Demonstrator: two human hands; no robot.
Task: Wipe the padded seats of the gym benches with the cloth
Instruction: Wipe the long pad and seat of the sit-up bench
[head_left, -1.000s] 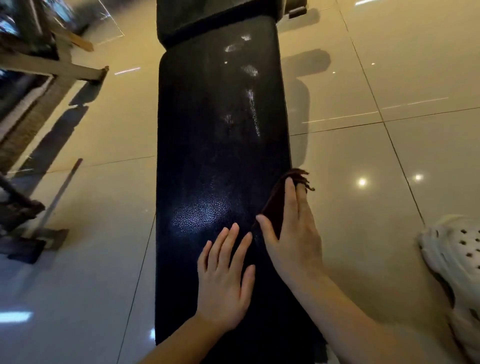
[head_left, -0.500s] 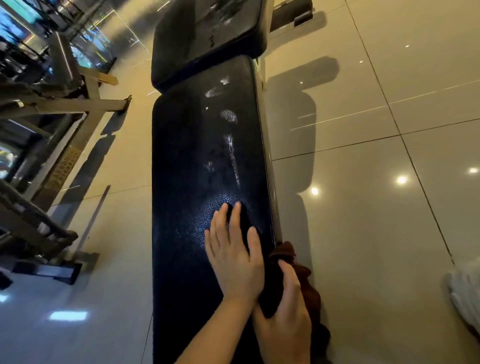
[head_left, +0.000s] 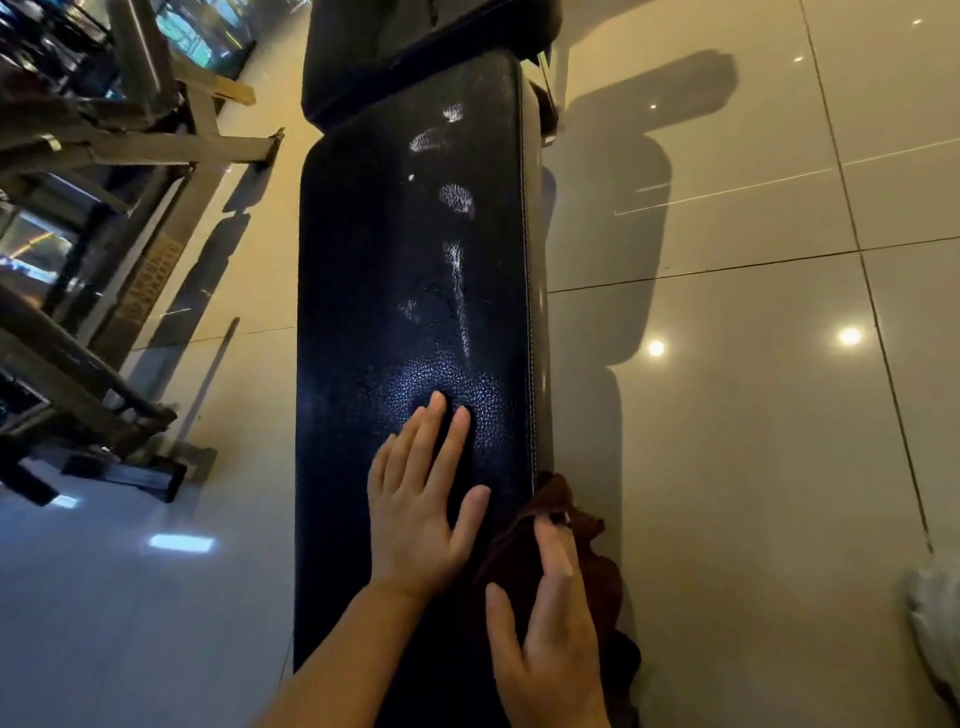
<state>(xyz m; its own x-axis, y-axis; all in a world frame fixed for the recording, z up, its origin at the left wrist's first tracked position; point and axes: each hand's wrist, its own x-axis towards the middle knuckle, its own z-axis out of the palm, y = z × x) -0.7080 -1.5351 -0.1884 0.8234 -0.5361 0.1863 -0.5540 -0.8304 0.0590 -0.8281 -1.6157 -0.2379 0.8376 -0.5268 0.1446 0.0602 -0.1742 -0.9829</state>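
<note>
The left hand lies flat with straight fingers on a black padded gym bench seat. Just right of it, the right hand presses a brown cloth with straight fingers against the seat's right edge, the cloth draping over the side. Whitish smears mark the padding beyond the left hand.

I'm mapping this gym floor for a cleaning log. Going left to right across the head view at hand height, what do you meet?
Metal rack frame → left hand flat on the black bench pad → right hand pressing the brown cloth at the pad's right edge → glossy tiled floor → white shoe.
</note>
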